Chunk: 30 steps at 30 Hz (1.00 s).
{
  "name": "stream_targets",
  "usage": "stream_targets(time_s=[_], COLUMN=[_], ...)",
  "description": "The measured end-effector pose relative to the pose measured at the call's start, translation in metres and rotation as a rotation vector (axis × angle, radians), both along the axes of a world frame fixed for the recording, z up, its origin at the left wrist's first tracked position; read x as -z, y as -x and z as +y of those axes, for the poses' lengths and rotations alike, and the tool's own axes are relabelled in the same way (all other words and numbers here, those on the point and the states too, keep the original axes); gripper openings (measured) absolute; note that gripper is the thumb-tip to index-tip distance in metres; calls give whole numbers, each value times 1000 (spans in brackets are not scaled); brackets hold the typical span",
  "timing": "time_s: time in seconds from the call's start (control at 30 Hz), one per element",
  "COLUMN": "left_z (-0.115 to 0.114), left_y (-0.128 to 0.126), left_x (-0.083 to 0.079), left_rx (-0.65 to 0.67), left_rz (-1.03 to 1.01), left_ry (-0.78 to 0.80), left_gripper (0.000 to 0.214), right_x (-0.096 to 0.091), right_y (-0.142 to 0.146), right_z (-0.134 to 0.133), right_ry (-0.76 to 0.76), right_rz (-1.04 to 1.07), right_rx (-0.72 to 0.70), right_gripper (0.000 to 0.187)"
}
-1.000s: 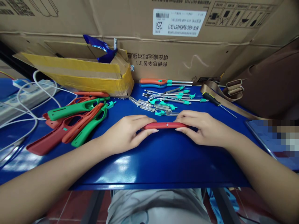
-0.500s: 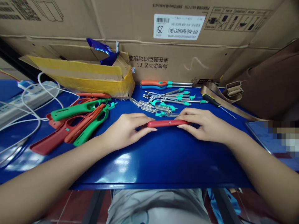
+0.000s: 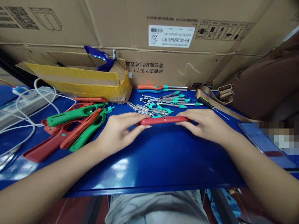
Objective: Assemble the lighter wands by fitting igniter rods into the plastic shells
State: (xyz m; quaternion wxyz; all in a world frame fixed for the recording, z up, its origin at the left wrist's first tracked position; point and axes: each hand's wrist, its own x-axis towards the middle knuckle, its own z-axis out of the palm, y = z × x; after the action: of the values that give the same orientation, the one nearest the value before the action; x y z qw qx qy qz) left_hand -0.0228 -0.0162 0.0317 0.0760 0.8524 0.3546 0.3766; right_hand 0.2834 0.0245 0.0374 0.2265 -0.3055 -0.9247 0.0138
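Between my two hands is a red lighter casing (image 3: 161,120), held level above the blue table with its narrow edge facing me. My left hand (image 3: 122,129) pinches its left end between thumb and fingers. The right end is gripped the same way by my right hand (image 3: 202,124). Just behind it lie clear plastic fuel tanks (image 3: 143,109) and several metal lighter tubes (image 3: 173,100) with teal parts and thin white wires. Left of my left hand is a pile of green (image 3: 70,114) and red casing halves (image 3: 48,143).
An orange lighter (image 3: 150,87) and a blue one lie at the back. A yellow-taped cardboard box (image 3: 77,79) stands left of them. White cables and a power strip (image 3: 21,104) lie far left. A screwdriver (image 3: 205,102), a strap (image 3: 235,111) and a phone (image 3: 254,133) are to the right.
The view has shifted slightly. Both hands keep hold of the red casing; the right hand's fingers sit farther toward its right end, so more of the casing shows.
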Motion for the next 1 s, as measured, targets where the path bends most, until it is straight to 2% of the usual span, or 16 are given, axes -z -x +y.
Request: stream_targets(time_s=[0.13,0.23,0.37,0.57,0.63,0.73,0.8,0.9,1.0], left_z=[0,0,4,11,11,9,7,5,5], left_y=[-1,0,5,10,9,3,-2,-9,-12], left_x=[-2,-2,3,7,6,4,3,0,-2], left_rx=[-2,-18,-41,-69,-73,-106,-104,-35,2], left_rz=[17,29,54,10,-2,-35,-95,-202,-272], left_ry=[-22,-47,-90,-91,-67,58,232,485,585], left_gripper=[12,12,20,18,15,19,27,31,28], right_x=[0,2,2,1,0,-2,-2,0,4], right_y=[1,3,4,2,2,3,5,8,12], right_z=[0,0,3,4,3,2,2,0,-2], right_ry=[50,-28,-148,-201,-221,-246,-217,-130,-97], right_rz=[-4,1,44,65,81,100,98,75,86], right_rx=[1,93,213,244,283,299,268,199,183], right_gripper=[20,27,45,19,19,24,27,30,33])
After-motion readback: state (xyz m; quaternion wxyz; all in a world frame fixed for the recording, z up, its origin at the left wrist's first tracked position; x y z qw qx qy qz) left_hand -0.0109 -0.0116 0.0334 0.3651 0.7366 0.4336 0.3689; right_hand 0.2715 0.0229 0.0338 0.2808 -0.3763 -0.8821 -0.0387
